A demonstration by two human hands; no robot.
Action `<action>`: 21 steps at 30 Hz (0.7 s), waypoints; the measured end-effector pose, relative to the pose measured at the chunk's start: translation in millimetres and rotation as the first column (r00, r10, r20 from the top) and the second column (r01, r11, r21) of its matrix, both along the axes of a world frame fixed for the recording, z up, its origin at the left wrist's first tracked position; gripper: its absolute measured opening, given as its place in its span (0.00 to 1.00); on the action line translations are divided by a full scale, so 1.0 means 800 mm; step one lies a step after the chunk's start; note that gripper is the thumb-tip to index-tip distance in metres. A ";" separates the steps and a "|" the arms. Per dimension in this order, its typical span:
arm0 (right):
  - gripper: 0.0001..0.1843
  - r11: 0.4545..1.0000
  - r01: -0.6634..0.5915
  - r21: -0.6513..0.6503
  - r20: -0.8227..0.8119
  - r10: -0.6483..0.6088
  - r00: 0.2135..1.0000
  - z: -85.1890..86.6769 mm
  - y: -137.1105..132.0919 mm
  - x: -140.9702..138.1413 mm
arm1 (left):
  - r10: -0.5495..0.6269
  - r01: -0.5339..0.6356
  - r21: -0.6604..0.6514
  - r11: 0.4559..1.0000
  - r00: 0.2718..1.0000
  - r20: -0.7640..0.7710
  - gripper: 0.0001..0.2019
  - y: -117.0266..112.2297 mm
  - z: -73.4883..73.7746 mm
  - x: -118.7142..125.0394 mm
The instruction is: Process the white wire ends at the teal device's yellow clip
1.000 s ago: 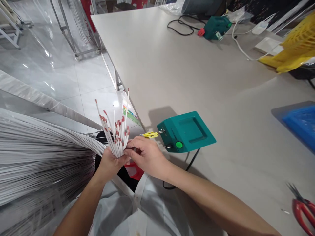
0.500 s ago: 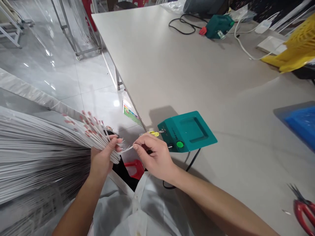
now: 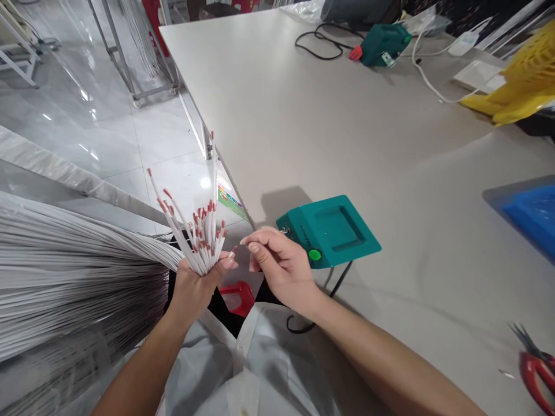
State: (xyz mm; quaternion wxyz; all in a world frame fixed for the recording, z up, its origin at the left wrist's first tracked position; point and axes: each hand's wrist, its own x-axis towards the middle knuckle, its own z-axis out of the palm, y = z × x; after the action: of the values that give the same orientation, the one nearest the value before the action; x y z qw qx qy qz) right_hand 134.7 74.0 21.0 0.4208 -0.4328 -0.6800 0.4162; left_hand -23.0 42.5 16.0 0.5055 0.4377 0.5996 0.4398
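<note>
My left hand is closed round a bundle of thin white wires with reddish, copper-like tips. The tips fan upward out of the fist, and one wire end sticks out beside the left thumb, toward the right. Just right of that end is my right hand, its fingers curled and the thumb slightly apart from the index finger. No wire shows between them. Behind the right hand, a green bench device with a green button and a shallow tray stands at the table's edge, its front partly hidden.
A large mass of white wires hangs at my left. Red-handled scissors lie at the table's right. Farther back are another green device, cables, a yellow basket and a blue item. A red stool is below.
My right hand has let go of the white wire it pinched and opened slightly. The left hand has turned, so the bundle's tips now point up, more spread out.
</note>
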 end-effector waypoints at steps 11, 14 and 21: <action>0.09 0.964 -0.195 -0.181 0.066 0.210 0.976 0.009 0.012 0.004 | -0.031 0.036 -0.055 0.998 0.995 0.098 0.08 -0.001 0.002 0.004; 0.11 0.948 -0.230 -0.221 0.008 0.238 0.971 0.004 0.012 0.002 | -0.038 0.045 -0.051 0.998 0.992 0.124 0.08 -0.004 -0.003 0.002; 0.16 0.896 -0.232 -0.379 -0.275 0.131 0.953 -0.004 0.005 -0.011 | 0.125 -0.118 -0.055 0.991 0.981 0.149 0.09 -0.012 -0.019 0.006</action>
State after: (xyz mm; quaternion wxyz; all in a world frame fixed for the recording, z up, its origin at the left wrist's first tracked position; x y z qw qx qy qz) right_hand 125.6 78.0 18.0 0.3601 -0.3910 -0.5594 0.6360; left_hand -18.2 32.8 0.5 0.5317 0.3535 0.5949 0.4882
